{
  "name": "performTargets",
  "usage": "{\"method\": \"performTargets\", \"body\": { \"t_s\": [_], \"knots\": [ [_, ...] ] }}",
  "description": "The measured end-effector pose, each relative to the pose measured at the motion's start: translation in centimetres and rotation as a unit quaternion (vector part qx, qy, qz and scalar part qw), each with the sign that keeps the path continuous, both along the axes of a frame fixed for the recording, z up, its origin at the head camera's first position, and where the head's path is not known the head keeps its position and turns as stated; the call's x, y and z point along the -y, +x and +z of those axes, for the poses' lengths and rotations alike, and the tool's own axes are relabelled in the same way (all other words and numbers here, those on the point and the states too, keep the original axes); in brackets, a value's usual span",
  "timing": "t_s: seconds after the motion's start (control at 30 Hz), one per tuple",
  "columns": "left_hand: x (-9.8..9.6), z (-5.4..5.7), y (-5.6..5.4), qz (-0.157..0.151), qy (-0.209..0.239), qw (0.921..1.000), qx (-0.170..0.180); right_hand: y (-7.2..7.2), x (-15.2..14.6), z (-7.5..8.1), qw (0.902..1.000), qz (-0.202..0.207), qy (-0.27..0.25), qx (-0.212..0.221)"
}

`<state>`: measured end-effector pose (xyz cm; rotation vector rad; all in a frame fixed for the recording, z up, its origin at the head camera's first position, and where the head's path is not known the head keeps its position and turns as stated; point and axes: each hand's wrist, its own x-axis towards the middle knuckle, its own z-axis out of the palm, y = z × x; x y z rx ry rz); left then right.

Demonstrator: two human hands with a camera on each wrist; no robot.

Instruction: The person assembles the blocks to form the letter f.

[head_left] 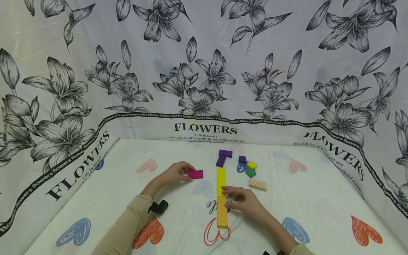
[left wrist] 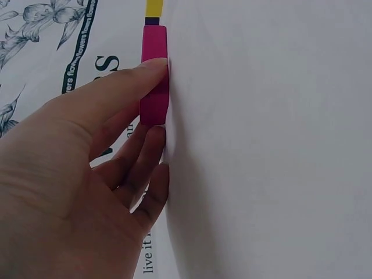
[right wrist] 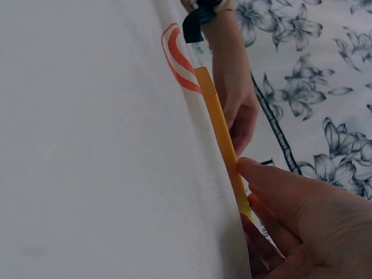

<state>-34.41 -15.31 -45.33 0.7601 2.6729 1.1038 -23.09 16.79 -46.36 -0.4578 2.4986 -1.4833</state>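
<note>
My left hand (head_left: 174, 174) pinches a magenta block (head_left: 195, 174) between thumb and fingers at the table's left middle. The left wrist view shows the thumb across the magenta block (left wrist: 154, 75), with the other fingers bent beneath its near end. In the middle, a yellow block (head_left: 221, 179) and an orange-yellow block (head_left: 222, 216) lie end to end in one line. With loosely bent fingers, my right hand (head_left: 243, 202) touches them near their join, a fingertip at the yellow one and the thumb at the orange-yellow one's right edge.
Beyond the yellow block lie two purple blocks (head_left: 225, 153) touching at an angle. To the right sit a dark purple cube (head_left: 242, 159), a small yellow block (head_left: 251, 165), a green faceted block (head_left: 250, 173) and pale wooden strips (head_left: 257, 184). A flower-printed cloth (head_left: 207, 99) rises behind the table.
</note>
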Motion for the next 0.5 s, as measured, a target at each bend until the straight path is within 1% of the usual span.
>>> {"method": "performTargets", "body": {
  "t_s": [0.17,0.3,0.5],
  "knots": [
    [0.07,0.05,0.03,-0.007,0.002,1.0000,-0.003,0.07,0.02,0.06,1.0000,-0.001,0.000,0.001],
    [-0.09,0.24,-0.04,-0.004,0.006,1.0000,0.003,0.12,0.04,0.13,1.0000,-0.002,0.001,-0.001],
    [-0.77,0.50,-0.55,-0.009,0.014,0.9998,0.004,0.10,0.05,0.16,1.0000,-0.002,-0.003,0.001]
  ]
}}
